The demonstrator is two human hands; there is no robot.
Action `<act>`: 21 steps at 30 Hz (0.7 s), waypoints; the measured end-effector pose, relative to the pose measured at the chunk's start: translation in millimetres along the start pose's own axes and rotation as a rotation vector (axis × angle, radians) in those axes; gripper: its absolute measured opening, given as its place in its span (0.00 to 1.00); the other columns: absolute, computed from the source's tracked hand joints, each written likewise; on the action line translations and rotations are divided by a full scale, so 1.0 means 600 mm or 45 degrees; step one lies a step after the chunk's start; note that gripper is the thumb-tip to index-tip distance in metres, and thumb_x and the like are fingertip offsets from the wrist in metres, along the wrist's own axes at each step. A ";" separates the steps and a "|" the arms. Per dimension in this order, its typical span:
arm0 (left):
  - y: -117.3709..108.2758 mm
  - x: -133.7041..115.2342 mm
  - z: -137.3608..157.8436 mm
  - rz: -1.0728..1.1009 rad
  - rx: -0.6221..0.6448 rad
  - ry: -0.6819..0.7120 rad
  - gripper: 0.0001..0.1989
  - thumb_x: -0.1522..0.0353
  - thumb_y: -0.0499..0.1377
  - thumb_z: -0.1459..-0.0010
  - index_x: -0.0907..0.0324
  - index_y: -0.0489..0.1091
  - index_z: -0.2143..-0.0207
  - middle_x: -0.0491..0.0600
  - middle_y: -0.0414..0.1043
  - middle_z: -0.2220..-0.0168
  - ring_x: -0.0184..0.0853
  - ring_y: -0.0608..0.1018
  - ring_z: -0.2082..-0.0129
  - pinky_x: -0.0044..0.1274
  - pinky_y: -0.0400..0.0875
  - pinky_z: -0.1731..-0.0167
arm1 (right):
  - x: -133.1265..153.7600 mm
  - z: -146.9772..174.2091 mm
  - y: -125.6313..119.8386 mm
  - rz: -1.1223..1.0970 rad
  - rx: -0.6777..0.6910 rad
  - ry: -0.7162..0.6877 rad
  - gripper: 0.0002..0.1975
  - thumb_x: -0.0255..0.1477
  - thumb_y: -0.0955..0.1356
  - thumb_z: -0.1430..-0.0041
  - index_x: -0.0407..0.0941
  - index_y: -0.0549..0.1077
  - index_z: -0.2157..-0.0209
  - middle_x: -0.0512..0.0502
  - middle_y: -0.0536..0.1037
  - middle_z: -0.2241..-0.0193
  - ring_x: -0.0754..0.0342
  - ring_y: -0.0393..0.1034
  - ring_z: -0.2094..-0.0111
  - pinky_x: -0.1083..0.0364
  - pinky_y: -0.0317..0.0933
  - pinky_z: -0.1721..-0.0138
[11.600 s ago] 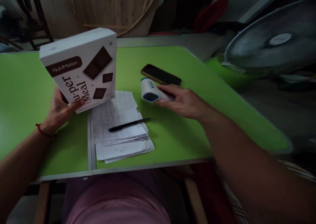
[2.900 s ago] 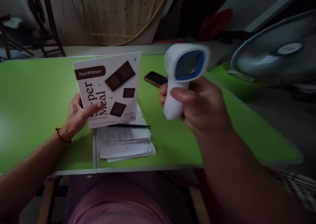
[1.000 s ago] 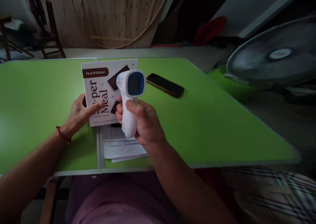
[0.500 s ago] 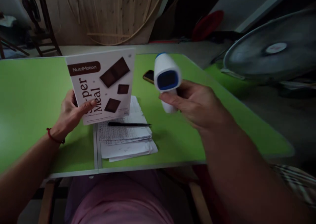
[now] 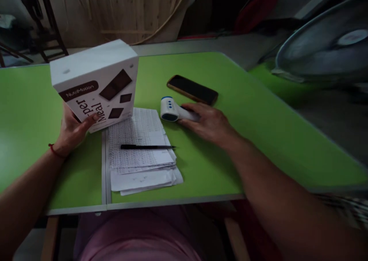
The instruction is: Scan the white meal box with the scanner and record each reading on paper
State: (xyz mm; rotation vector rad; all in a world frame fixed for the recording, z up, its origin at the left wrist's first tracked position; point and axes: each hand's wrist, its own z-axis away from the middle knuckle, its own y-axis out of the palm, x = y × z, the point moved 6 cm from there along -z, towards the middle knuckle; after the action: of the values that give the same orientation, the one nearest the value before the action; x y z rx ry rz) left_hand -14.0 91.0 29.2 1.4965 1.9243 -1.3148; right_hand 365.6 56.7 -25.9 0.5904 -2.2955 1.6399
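Note:
My left hand (image 5: pixel 75 128) grips a white NutriMotion box (image 5: pixel 94 85) by its lower left side, thumb across the front. The box is tilted, showing its top and a front printed with brown chocolate-like squares. My right hand (image 5: pixel 211 123) is closed around the handle of a white and blue infrared thermometer (image 5: pixel 170 109), which lies on its side at the table surface. Just beyond that hand is a dark phone (image 5: pixel 193 89) in a brownish case. Between my hands, a black pen (image 5: pixel 147 147) rests across a stack of handwritten papers (image 5: pixel 135 128).
The green table (image 5: pixel 258 149) has a metal-edged seam left of the papers. Past its right side stands a large round fan-like object (image 5: pixel 324 46). A dark chair (image 5: pixel 48 27) and a wooden panel (image 5: pixel 135 11) are in the background.
My right hand has lowered the thermometer to the table and turned it sideways, uncovering the phone. The box has moved left and tipped, so its top now shows.

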 end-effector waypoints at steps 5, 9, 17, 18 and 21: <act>-0.003 -0.007 -0.004 0.091 0.091 0.022 0.25 0.57 0.71 0.44 0.61 0.68 0.50 0.54 0.77 0.51 0.45 0.81 0.51 0.40 0.80 0.54 | -0.001 0.000 -0.005 0.001 -0.032 -0.090 0.17 0.37 0.73 0.42 0.49 0.79 0.51 0.38 0.81 0.55 0.36 0.77 0.53 0.37 0.73 0.53; 0.004 -0.012 -0.001 0.137 0.111 -0.049 0.23 0.58 0.71 0.43 0.56 0.69 0.51 0.51 0.78 0.50 0.47 0.80 0.51 0.43 0.81 0.53 | 0.049 0.014 -0.037 -0.043 -0.261 -0.329 0.14 0.34 0.72 0.39 0.46 0.80 0.52 0.36 0.78 0.54 0.39 0.76 0.51 0.39 0.74 0.52; -0.048 -0.096 0.034 -0.581 -0.561 0.543 0.35 0.51 0.69 0.45 0.39 0.59 0.39 0.46 0.64 0.42 0.56 0.66 0.37 0.59 0.64 0.41 | 0.172 0.063 0.000 -0.239 0.090 -0.881 0.08 0.35 0.72 0.35 0.46 0.82 0.63 0.45 0.80 0.71 0.48 0.74 0.68 0.46 0.64 0.64; -0.048 -0.116 0.045 -0.676 -0.611 0.617 0.33 0.52 0.69 0.46 0.40 0.62 0.40 0.48 0.66 0.47 0.57 0.68 0.41 0.61 0.64 0.45 | 0.174 0.065 0.004 -0.216 0.105 -0.895 0.09 0.35 0.71 0.34 0.46 0.82 0.64 0.44 0.80 0.72 0.48 0.74 0.69 0.46 0.63 0.64; -0.013 -0.159 0.063 -0.636 -0.275 0.627 0.22 0.61 0.65 0.40 0.48 0.65 0.45 0.49 0.71 0.58 0.48 0.77 0.55 0.50 0.75 0.54 | 0.166 0.062 0.005 -0.226 0.102 -0.836 0.11 0.34 0.69 0.32 0.47 0.80 0.68 0.45 0.79 0.74 0.49 0.72 0.71 0.48 0.61 0.67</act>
State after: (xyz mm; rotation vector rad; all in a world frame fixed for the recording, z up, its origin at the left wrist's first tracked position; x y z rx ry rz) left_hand 5.1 6.8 85.4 1.3687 2.7930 -0.9102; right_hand 277.2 5.1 2.7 1.4914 -2.4894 1.6222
